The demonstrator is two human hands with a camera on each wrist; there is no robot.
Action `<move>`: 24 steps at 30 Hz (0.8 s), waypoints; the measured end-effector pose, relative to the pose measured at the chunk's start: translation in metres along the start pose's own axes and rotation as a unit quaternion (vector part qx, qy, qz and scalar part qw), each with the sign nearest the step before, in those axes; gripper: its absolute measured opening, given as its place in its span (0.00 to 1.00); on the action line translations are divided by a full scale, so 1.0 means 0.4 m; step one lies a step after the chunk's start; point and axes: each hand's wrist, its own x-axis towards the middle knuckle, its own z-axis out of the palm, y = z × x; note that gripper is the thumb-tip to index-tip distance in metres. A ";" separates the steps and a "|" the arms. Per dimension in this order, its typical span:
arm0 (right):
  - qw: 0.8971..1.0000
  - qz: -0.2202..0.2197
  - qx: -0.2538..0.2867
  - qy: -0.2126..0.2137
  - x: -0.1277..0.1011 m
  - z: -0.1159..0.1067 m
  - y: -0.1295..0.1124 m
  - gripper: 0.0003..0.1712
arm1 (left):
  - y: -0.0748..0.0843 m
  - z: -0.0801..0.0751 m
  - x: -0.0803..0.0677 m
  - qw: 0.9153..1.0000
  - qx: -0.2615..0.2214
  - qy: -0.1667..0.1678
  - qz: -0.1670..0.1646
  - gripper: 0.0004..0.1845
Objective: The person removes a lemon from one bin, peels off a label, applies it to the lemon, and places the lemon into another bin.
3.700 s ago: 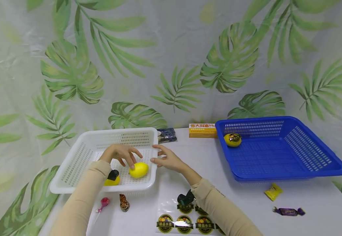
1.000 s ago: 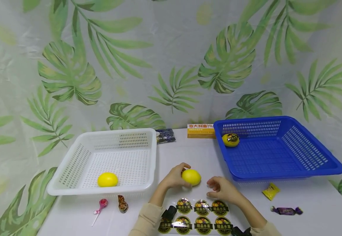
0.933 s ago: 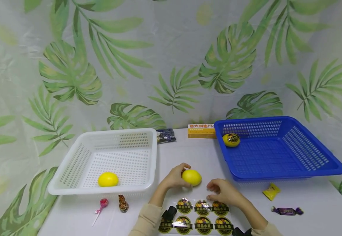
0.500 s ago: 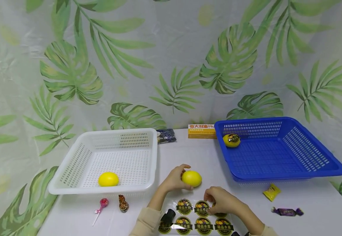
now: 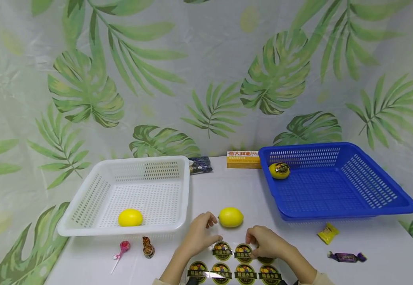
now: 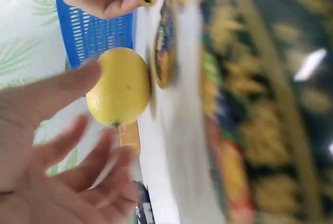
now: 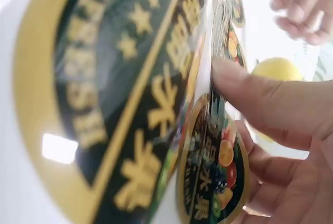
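A plain yellow lemon [image 5: 230, 217] lies on the white table between my hands. My left hand [image 5: 198, 235] is just left of it, apart from it, its fingers spread and holding nothing. In the left wrist view the thumb overlaps the lemon [image 6: 119, 86]. My right hand [image 5: 268, 242] is over the clear sticker sheet, with fingers curled at the edge of a round black and gold sticker [image 5: 243, 253]. The right wrist view has the thumb and fingers about a sticker's edge [image 7: 216, 166]. Several more stickers [image 5: 222, 273] fill the sheet; the hand partly covers one.
The white basket [image 5: 85, 229] at left holds another lemon [image 5: 130, 217]. The blue basket [image 5: 281, 206] at right holds a stickered lemon [image 5: 279, 170]. A lollipop [image 5: 124, 247], wrapped candies [image 5: 328, 233], a yellow box [image 5: 243, 160] and a dark packet [image 5: 200, 164] lie around.
My left hand has let go of the lemon it took from the white basket and drawn back toward the sheet. The right hand has come down and left onto the stickers.
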 end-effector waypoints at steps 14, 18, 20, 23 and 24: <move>0.999 0.023 -0.029 -0.004 -0.005 -0.013 -0.003 0.15 | -0.025 0.016 -0.032 0.991 0.094 -0.090 -0.002 0.16; 0.999 0.026 -0.036 -0.008 -0.012 -0.021 0.000 0.20 | -0.019 0.013 -0.027 0.990 0.089 -0.106 -0.009 0.15; 0.999 0.032 -0.033 -0.011 -0.016 -0.024 0.001 0.23 | -0.017 0.013 -0.024 0.990 0.082 -0.112 -0.011 0.15; 0.999 0.024 -0.026 -0.017 -0.019 -0.028 0.004 0.23 | -0.017 0.016 -0.020 0.991 0.068 -0.113 -0.009 0.14; 0.999 0.019 -0.022 -0.020 -0.019 -0.029 0.006 0.23 | -0.018 0.017 -0.020 0.992 0.064 -0.111 -0.008 0.13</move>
